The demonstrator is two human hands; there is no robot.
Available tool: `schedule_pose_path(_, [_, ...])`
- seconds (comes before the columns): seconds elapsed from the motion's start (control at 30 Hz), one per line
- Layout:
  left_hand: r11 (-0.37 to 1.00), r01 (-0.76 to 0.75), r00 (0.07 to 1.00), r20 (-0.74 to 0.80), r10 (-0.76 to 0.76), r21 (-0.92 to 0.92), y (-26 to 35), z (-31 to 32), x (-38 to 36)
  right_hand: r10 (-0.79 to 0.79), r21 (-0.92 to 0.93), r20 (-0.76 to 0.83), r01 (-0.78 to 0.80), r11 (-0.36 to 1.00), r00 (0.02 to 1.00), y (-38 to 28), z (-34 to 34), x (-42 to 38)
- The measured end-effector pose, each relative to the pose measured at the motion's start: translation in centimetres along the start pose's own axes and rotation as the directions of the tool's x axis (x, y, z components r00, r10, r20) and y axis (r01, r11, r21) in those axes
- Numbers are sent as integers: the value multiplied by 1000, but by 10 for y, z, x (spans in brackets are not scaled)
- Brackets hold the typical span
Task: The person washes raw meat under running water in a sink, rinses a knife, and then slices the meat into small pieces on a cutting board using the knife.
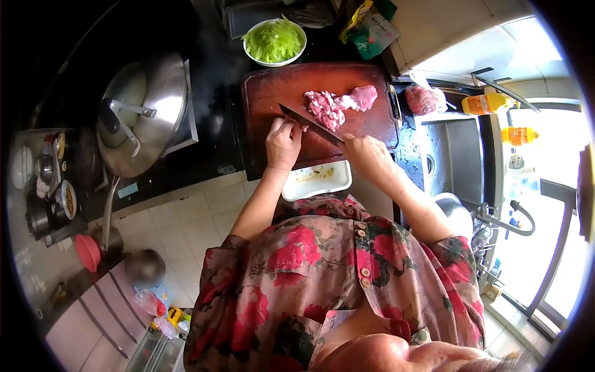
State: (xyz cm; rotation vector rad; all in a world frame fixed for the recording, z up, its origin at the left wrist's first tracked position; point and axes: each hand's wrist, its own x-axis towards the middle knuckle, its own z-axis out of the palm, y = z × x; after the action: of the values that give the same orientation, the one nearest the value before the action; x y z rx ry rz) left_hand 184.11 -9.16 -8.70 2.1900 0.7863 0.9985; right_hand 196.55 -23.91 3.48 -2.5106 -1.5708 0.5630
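My right hand (pixel 370 159) is wrapped round the handle of a kitchen knife (pixel 315 126), whose dark blade slants across the cutting board (pixel 266 93) with its tip up and to the left. Close by the blade, my left hand (pixel 284 145) has its fingers drawn together at the board's near edge. What those fingers pinch, if anything, is too small to make out. Just beyond the knife lies a pile of cut raw meat (pixel 325 109), and a larger pink piece of meat (pixel 362 98) sits at its right end.
A white tray (pixel 317 188) with bits in it stands below the board's near edge. Shredded green vegetable (pixel 276 42) fills a bowl behind the board. Left is a large lidded wok (pixel 162 127). On the right are a bag of meat (pixel 425 100), a sink (pixel 457 152) and bottles (pixel 484 104).
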Motion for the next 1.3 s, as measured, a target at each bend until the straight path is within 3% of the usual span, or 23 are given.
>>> schedule_pose_path(0.1, [998,-48,999,12,48,-35,-2,4,-3,-37,95,-67,43,995,997,7,31,19])
schedule_pose_path(0.17, [1000,-2,999,46,1,20,-8,6,-3,-60,-117,59,66,991,996,-16,32,55])
schedule_pose_path(0.2, [1000,7,998,65,-5,-20,0,2,-2,-113,-107,31,115,987,993,-19,45,73])
schedule_pose_path(0.23, [999,-32,998,60,33,-15,1,3,-2,-90,-50,-56,88,995,994,-25,48,84])
schedule_pose_path(0.33, [999,-48,998,39,49,-20,-3,4,-3,-59,-15,-106,57,998,993,-21,47,76])
schedule_pose_path(0.4, [999,-35,999,18,35,-1,-6,6,-4,4,129,-56,3,992,998,-15,40,42])
schedule_pose_path(0.5, [1000,-3,1000,23,4,-26,-4,5,-4,138,58,4,-138,989,990,2,37,6])
schedule_pose_path(0.57, [997,53,993,109,-47,-53,7,-2,0,205,55,58,-208,976,977,14,22,0])
schedule_pose_path(0.63, [1000,-9,991,135,5,30,10,-1,4,287,42,45,-289,956,957,25,16,0])
schedule_pose_path(0.7, [985,9,976,212,-47,175,2,-2,13,270,123,-51,-262,957,962,40,24,-1])
schedule_pose_path(0.83, [1000,-5,948,318,1,12,-7,-13,42,275,184,-63,-260,948,959,48,35,-4])
schedule_pose_path(0.9, [990,-132,914,380,139,-45,4,-22,47,255,208,-91,-232,950,963,49,37,-7])
schedule_pose_path(0.93, [990,-132,913,383,139,-43,4,-25,45,256,211,-89,-232,949,963,47,36,-8])
schedule_pose_path(1.0, [886,-458,790,492,366,77,-2,-34,43,242,248,-85,-215,945,966,42,30,-10])
schedule_pose_path(1.1, [940,-336,835,445,323,-50,2,-57,37,209,267,-186,-156,951,960,31,22,-22])
schedule_pose_path(1.13, [951,-299,888,342,307,-78,6,-63,33,203,278,-196,-144,950,959,30,22,-24])
schedule_pose_path(1.17, [987,7,945,324,46,-163,6,-60,22,207,279,-187,-150,949,960,27,23,-26])
schedule_pose_path(1.23, [988,3,992,124,17,-157,-8,-45,8,148,230,-149,-112,967,978,17,20,-22])
schedule_pose_path(1.3, [994,25,999,40,-21,-108,-12,-21,1,113,130,-76,-103,986,991,6,17,-20])
